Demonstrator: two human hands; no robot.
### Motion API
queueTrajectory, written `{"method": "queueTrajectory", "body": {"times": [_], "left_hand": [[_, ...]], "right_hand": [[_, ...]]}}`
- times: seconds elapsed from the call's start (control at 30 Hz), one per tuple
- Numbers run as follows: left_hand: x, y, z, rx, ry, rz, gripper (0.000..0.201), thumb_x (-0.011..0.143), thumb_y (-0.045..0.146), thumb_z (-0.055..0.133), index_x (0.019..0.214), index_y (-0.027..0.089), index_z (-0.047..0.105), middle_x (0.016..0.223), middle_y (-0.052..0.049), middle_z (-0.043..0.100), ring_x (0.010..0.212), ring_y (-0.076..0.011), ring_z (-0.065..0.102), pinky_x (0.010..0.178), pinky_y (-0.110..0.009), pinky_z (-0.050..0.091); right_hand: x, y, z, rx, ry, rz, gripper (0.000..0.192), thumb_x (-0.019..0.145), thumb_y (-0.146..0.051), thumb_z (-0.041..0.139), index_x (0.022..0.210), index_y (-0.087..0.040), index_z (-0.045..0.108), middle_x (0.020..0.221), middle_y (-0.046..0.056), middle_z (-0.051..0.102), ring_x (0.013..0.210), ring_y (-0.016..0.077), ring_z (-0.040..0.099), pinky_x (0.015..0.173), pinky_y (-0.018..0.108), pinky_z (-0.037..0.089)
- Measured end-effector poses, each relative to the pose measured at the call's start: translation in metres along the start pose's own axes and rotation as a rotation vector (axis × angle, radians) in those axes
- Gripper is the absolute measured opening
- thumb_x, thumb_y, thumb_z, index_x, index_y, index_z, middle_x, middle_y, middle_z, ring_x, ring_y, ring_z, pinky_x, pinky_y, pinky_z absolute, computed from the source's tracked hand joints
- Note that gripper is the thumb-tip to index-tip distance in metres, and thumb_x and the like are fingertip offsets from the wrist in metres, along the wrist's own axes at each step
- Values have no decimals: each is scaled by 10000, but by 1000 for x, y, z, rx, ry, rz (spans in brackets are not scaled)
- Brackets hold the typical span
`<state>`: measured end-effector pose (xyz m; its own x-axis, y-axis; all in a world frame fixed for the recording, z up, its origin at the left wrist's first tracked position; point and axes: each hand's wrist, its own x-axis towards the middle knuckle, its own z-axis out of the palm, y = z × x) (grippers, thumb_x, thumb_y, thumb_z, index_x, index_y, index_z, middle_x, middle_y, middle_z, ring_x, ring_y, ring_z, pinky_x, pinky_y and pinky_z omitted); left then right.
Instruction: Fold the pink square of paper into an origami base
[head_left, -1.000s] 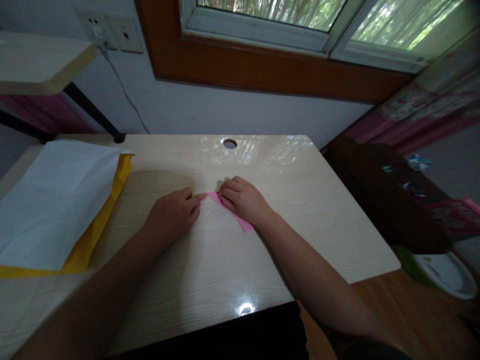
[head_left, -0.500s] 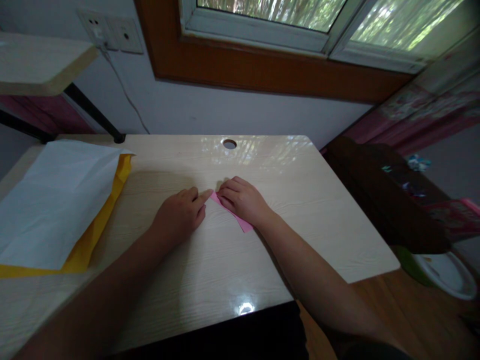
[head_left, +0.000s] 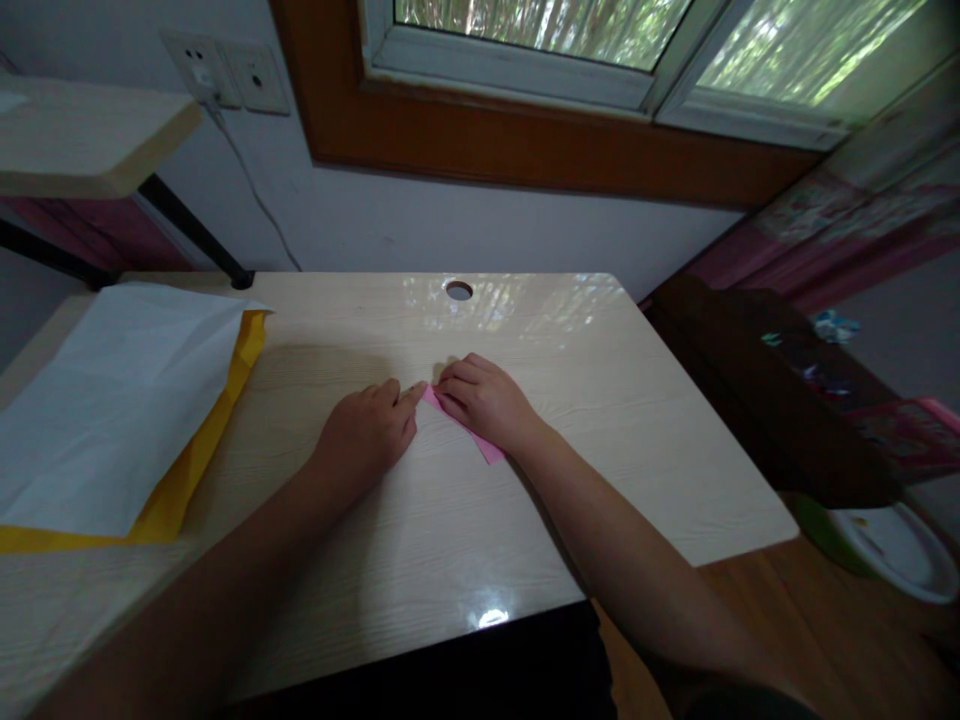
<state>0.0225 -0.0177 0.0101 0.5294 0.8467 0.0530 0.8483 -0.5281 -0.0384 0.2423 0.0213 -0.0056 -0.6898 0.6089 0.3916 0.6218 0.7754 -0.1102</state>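
Observation:
A narrow folded strip of pink paper lies slantwise on the table, its upper end between my two hands. My right hand rests over its upper right side, with the fingers bent together and closed on the paper's edge; they hide part of the strip. From the left, my left hand reaches with its index finger stretched out, the fingertip touching the strip's upper tip. Its thumb sits lower, apart from the index finger, and the other fingers are curled.
On the left lie a large white sheet and a yellow sheet beneath it. The pale wooden table has a round cable hole. A raised shelf stands at the back left, below a wall socket.
My left hand has shifted very slightly, its index fingertip staying at the paper's tip. My right hand and the pink paper look nearly the same; the view has tilted a little.

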Motion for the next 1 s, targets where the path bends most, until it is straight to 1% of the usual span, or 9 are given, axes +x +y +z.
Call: {"method": "queueTrajectory", "body": {"times": [0.27, 0.37, 0.5, 0.8, 1.0], "left_hand": [[-3, 0, -3, -12, -17, -27, 452, 1031, 282, 424, 1459, 205, 549, 1017, -100, 664, 891, -237, 648, 766, -345, 506], [-5, -2, -3, -36, -5, -4, 443, 1025, 269, 444, 1445, 192, 559, 1031, -100, 663, 903, -240, 650, 763, -345, 508], [-8, -5, -3, -70, -5, 31, 404, 1023, 259, 460, 1399, 206, 597, 1029, -84, 662, 884, -216, 648, 761, -325, 506], [-8, -3, -9, -86, -28, -23, 357, 1021, 255, 457, 1326, 196, 633, 1028, -85, 668, 867, -210, 656, 760, -317, 512], [-7, -3, -8, -104, -28, -49, 387, 1026, 254, 453, 1375, 180, 604, 1040, -92, 667, 913, -212, 658, 806, -308, 512]], "right_hand": [[-1, 0, 0, 4, -18, 19, 248, 1034, -264, 540, 939, -159, 744, 929, 101, 693, 860, 210, 567, 798, 359, 443], [-1, 0, 0, -2, -16, 19, 244, 1028, -259, 552, 923, -153, 746, 914, 98, 696, 843, 209, 565, 783, 350, 448], [-1, 0, 0, 13, 1, 14, 243, 1033, -259, 545, 943, -154, 744, 922, 97, 695, 858, 209, 567, 789, 343, 455], [-1, -2, 1, -34, 3, 6, 264, 1043, -268, 520, 937, -153, 733, 906, 101, 682, 853, 218, 555, 773, 350, 454], [-2, -1, 2, -21, -17, 10, 246, 1036, -261, 531, 949, -152, 733, 912, 106, 678, 861, 222, 551, 772, 356, 456]]}}
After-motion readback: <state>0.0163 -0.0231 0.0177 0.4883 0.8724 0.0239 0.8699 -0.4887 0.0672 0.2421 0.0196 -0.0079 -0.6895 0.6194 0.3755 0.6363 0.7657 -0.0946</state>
